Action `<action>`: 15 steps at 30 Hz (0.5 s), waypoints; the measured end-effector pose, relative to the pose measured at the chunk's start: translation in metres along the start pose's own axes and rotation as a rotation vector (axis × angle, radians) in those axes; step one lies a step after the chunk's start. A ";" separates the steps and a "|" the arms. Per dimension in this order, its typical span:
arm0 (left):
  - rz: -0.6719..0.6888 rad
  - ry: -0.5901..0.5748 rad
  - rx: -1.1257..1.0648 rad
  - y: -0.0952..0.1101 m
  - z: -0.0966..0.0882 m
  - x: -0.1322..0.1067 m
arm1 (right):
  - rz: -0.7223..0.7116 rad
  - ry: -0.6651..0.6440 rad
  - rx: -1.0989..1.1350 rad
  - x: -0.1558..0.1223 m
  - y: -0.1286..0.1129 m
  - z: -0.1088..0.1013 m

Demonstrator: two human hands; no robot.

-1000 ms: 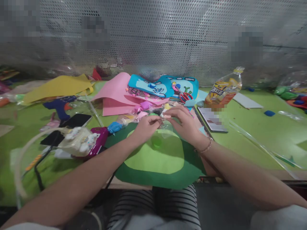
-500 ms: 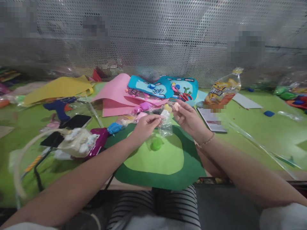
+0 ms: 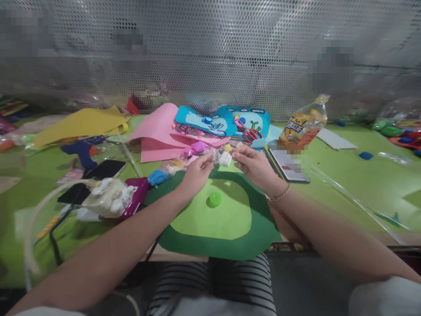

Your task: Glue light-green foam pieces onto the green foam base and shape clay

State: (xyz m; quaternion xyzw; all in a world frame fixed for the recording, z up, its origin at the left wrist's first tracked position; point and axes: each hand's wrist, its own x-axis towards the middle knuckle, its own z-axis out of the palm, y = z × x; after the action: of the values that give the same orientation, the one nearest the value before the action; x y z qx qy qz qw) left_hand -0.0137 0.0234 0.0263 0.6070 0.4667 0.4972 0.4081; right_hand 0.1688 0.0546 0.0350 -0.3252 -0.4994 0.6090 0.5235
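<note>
My left hand pinches a small clear plastic bag with a whitish lump of clay inside, held above the felt. My right hand is closed in a pinch just right of the bag, fingertips at its edge; I cannot make out what is between them. Below the hands a small green clay ball lies on a light green felt patch set on a dark green felt sheet. Small bags of pink, purple and blue clay lie just behind the hands.
Pink paper, yellow paper, a blue glue gun, a black phone, a magenta case with a toy charm, red scissors on blue craft pieces, a drink bottle and a perforated metal screen behind.
My right hand pulled away to the right, then came back to the bag. My left hand lifted the bag up and away from me. The green ball stayed put.
</note>
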 end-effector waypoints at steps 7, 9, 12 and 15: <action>-0.002 0.029 0.021 -0.017 -0.003 0.012 | -0.037 0.229 0.000 0.017 -0.001 -0.020; -0.056 0.028 0.076 -0.021 -0.004 0.014 | -0.037 0.252 -0.033 0.023 0.002 -0.026; -0.052 0.052 0.178 -0.021 -0.004 0.015 | -0.029 0.241 -0.109 0.031 0.010 -0.035; 0.026 0.124 0.365 -0.016 -0.004 0.013 | -0.026 0.212 -0.273 0.037 0.019 -0.042</action>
State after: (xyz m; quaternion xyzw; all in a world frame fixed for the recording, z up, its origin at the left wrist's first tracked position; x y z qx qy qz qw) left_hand -0.0191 0.0403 0.0142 0.6452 0.5656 0.4459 0.2550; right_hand 0.1924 0.1019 0.0092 -0.4492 -0.5236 0.4908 0.5321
